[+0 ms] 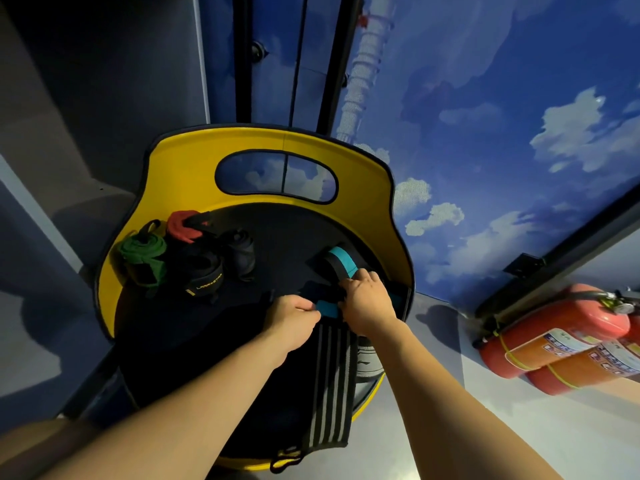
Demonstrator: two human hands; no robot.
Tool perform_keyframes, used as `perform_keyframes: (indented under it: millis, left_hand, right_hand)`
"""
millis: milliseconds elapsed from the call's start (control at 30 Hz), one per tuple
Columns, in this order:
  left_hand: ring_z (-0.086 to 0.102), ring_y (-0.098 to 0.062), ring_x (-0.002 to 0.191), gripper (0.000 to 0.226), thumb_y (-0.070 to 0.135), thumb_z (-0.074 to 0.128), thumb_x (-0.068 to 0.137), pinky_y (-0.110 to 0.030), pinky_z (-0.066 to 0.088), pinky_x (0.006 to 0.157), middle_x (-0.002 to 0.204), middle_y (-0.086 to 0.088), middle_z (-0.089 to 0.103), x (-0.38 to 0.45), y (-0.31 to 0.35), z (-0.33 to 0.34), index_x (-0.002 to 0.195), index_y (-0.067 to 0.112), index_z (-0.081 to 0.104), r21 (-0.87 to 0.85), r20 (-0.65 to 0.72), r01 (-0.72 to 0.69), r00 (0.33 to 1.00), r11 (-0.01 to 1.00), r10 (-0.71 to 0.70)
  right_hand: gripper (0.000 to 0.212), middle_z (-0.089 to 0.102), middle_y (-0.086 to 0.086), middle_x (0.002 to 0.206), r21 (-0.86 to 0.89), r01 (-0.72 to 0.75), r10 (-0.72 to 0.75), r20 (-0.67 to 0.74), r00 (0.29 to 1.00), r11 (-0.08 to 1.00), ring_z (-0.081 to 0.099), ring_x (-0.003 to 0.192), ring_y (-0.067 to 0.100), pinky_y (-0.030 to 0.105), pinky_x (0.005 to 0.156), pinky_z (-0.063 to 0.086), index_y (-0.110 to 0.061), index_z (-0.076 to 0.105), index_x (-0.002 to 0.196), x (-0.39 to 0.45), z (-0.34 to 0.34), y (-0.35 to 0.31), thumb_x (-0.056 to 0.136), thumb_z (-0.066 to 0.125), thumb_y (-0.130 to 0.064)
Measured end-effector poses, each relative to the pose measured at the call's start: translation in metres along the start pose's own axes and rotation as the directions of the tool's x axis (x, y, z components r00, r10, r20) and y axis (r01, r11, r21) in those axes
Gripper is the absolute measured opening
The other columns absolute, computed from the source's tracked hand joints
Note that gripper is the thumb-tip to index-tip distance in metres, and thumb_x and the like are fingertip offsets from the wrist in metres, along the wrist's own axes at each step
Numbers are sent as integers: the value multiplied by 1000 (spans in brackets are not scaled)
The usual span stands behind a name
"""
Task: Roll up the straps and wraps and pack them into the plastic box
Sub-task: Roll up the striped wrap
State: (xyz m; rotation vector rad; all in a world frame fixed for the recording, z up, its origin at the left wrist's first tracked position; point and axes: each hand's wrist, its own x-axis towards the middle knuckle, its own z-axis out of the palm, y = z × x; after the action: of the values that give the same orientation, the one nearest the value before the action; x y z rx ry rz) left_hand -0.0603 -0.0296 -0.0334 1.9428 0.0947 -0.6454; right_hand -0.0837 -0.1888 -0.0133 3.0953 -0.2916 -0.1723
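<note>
A teal and black strap [341, 259] lies on the dark seat of a yellow chair [194, 168], at its right side. My left hand [294, 315] pinches the strap's teal end [327, 308]. My right hand [367, 299] grips the strap just beyond it. A black wrap with grey stripes [330, 393] hangs from under my hands over the seat's front edge. At the seat's back left sit a green wrap [143, 256], a red wrap [183, 225] and black wraps [204, 270], bundled. No plastic box is in view.
The chair's yellow back rises behind the seat. Two red fire extinguishers [554, 344] lie on the floor to the right, against a wall painted with sky and clouds. A white and grey item [369, 356] sits at the seat's right front edge.
</note>
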Motion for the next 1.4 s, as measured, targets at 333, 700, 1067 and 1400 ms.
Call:
perform_keyframes:
  millis: [333, 700, 1067, 1400]
  left_hand:
    - [66, -4, 89, 24, 6, 72, 89, -13, 47, 69, 97, 8, 71, -2, 9, -13, 107, 21, 74, -162, -127, -98, 989, 982, 78]
    - [68, -6, 98, 26, -6, 65, 90, -12, 49, 82, 103, 0, 72, 3, 34, -38, 108, 11, 70, -300, -175, -321, 944, 898, 279]
    - [67, -5, 93, 21, 15, 73, 91, -21, 53, 82, 103, 4, 74, 5, 39, -62, 111, 19, 74, -232, -191, -259, 957, 937, 218]
    - [68, -4, 89, 37, 19, 76, 90, -17, 53, 74, 103, 6, 72, -8, 64, -55, 126, 14, 68, -299, -48, -241, 970, 923, 238]
  right_hand:
    - [18, 56, 0, 106, 528, -124, 174, -46, 984, 840, 60, 101, 23, 30, 80, 46, -19, 68, 113, 3, -26, -2, 98, 59, -18]
    - [25, 66, -6, 97, 765, -36, 186, -111, 976, 643, 59, 87, 9, 20, 76, 43, -25, 74, 114, 7, -33, -13, 91, 72, -32]
    - [15, 74, 5, 97, 960, -65, 250, -5, 968, 271, 67, 82, 11, 23, 70, 55, -12, 73, 105, 7, -47, -9, 93, 71, -21]
    - [7, 77, 9, 98, 996, 32, 197, -47, 979, 79, 73, 97, 29, 42, 89, 58, -15, 76, 97, -7, -77, -14, 92, 72, -17]
